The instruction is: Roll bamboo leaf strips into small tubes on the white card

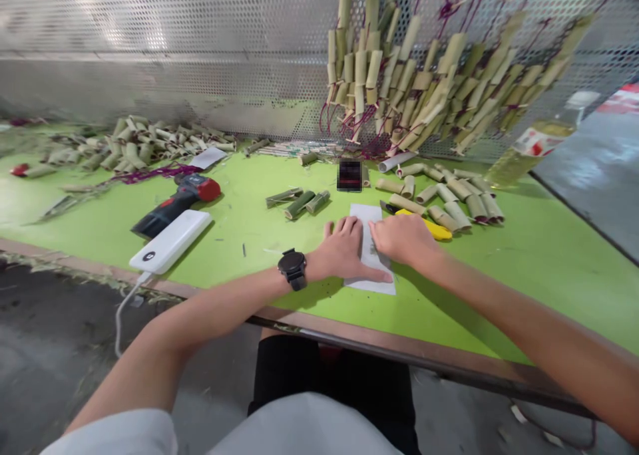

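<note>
Left grip (345,250) rests on white paper (367,239).

Head-worn view, close above the front edge of green worktable (549,262), looking forward and down, toward perforated metal panel (210,16)

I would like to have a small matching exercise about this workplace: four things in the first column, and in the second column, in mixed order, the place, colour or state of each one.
Things:
1. White paper
2. Power bank
3. Cordless power tool
4. Watch

Descriptions:
A. Worn at the left wrist
B. Dark body with a red end
C. Lying partly under the left hand
D. White, with a white cable plugged in

Right pairs: 1-C, 2-D, 3-B, 4-A
</note>
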`<move>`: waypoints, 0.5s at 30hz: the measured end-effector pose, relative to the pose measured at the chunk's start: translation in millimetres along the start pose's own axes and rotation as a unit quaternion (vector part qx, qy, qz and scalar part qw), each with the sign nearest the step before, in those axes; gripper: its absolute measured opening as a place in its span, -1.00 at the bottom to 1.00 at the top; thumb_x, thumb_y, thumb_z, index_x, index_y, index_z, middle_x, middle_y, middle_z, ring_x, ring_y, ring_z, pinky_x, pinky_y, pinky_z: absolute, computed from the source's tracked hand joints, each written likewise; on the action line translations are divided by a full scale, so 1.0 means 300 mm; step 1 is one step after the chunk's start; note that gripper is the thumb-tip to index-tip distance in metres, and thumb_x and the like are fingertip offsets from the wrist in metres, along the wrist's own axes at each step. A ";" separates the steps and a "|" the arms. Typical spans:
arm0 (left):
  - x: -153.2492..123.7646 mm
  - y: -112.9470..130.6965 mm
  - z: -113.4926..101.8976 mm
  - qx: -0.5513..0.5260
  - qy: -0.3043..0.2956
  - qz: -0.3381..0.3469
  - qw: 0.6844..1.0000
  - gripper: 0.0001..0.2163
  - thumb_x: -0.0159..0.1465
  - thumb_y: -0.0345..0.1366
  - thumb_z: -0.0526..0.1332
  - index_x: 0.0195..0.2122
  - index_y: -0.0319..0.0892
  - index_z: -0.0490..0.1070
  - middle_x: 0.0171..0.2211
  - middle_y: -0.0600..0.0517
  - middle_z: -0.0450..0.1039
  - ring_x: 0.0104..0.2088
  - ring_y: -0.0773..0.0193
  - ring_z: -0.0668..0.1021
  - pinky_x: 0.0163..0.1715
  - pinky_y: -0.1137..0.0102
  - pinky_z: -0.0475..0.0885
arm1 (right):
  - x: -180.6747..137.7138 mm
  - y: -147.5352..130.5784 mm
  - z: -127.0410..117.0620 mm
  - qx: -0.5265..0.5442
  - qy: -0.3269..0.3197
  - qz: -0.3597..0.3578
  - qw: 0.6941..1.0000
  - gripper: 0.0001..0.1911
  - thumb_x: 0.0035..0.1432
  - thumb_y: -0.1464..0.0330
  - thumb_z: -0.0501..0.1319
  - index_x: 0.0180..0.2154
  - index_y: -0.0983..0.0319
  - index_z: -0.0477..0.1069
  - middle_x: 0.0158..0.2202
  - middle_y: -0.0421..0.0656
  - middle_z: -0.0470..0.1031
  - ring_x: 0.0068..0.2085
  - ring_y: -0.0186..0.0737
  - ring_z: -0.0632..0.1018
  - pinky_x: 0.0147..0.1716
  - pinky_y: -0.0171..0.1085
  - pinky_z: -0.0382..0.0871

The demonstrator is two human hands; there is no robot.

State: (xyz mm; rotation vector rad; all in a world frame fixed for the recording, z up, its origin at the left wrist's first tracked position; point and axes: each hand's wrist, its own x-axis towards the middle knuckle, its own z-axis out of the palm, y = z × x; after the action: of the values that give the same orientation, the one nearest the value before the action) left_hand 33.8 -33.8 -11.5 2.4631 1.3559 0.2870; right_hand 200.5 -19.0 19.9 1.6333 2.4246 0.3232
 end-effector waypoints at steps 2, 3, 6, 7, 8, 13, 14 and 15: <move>0.000 -0.002 -0.001 -0.003 -0.003 0.001 1.000 0.11 -0.05 0.61 0.15 0.35 -0.11 0.13 0.38 -0.28 0.16 0.38 -0.38 0.18 0.32 -0.17 0.03 | 0.058 0.018 0.011 0.000 0.020 0.028 0.999 -0.28 0.49 0.25 -0.24 -0.12 0.36 0.69 -0.19 0.23 0.68 -0.13 0.14 0.67 -0.23 -0.12 0.38; 0.000 -0.003 -0.002 -0.004 -0.004 0.000 1.000 0.12 -0.05 0.62 0.14 0.35 -0.12 0.12 0.39 -0.29 0.15 0.38 -0.38 0.19 0.31 -0.18 0.03 | 0.090 0.028 0.015 0.001 0.028 0.042 0.999 -0.28 0.49 0.26 -0.25 -0.10 0.38 0.69 -0.18 0.24 0.68 -0.11 0.16 0.67 -0.21 -0.11 0.39; 0.001 -0.004 -0.004 -0.003 -0.003 -0.007 1.000 0.15 -0.07 0.63 0.14 0.36 -0.13 0.11 0.40 -0.30 0.12 0.38 -0.40 0.18 0.31 -0.20 0.03 | 0.158 0.052 0.015 0.005 0.033 0.053 0.998 -0.30 0.49 0.29 -0.23 -0.09 0.42 0.68 -0.18 0.26 0.67 -0.09 0.19 0.67 -0.15 -0.05 0.42; 0.002 -0.005 -0.003 -0.002 0.000 -0.008 1.000 0.16 -0.07 0.63 0.14 0.36 -0.14 0.11 0.40 -0.30 0.12 0.38 -0.40 0.18 0.31 -0.20 0.03 | 0.164 0.055 0.012 0.005 0.028 0.048 0.998 -0.31 0.50 0.29 -0.22 -0.09 0.42 0.68 -0.18 0.26 0.68 -0.10 0.18 0.67 -0.14 -0.05 0.42; 0.003 -0.006 -0.002 -0.001 0.004 -0.008 1.000 0.15 -0.07 0.63 0.15 0.35 -0.14 0.12 0.40 -0.30 0.13 0.38 -0.40 0.19 0.31 -0.20 0.03 | 0.159 0.054 0.009 0.004 0.024 0.042 0.999 -0.32 0.50 0.29 -0.21 -0.10 0.42 0.68 -0.18 0.25 0.68 -0.10 0.16 0.67 -0.14 -0.06 0.42; 0.006 -0.011 0.005 0.004 0.010 0.002 1.000 0.09 -0.01 0.61 0.13 0.33 -0.14 0.15 0.40 -0.32 0.14 0.38 -0.36 0.19 0.30 -0.19 0.05 | 0.036 0.010 -0.004 -0.010 0.000 -0.006 1.000 -0.35 0.49 0.30 -0.19 -0.15 0.35 0.68 -0.25 0.20 0.68 -0.18 0.08 0.68 -0.28 -0.15 0.40; 0.007 -0.011 0.005 0.005 0.008 0.004 1.000 0.08 -0.01 0.60 0.13 0.32 -0.14 0.16 0.40 -0.33 0.14 0.38 -0.36 0.19 0.31 -0.19 0.05 | 0.013 0.001 -0.005 -0.010 -0.003 -0.012 1.000 -0.35 0.49 0.30 -0.19 -0.15 0.34 0.68 -0.26 0.19 0.68 -0.19 0.08 0.68 -0.30 -0.16 0.39; 0.007 -0.010 0.005 0.007 0.007 0.006 1.000 0.08 -0.01 0.60 0.13 0.32 -0.14 0.16 0.40 -0.33 0.15 0.39 -0.36 0.19 0.31 -0.19 0.05 | -0.001 -0.006 -0.006 -0.009 -0.003 -0.015 1.000 -0.34 0.49 0.30 -0.20 -0.16 0.33 0.69 -0.26 0.19 0.68 -0.20 0.08 0.68 -0.31 -0.16 0.39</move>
State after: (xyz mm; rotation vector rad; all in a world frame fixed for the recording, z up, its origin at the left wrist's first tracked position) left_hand 32.9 -30.9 -13.9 2.4852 1.3545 0.2984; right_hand 198.5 -20.3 21.1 1.5861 2.4317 0.3334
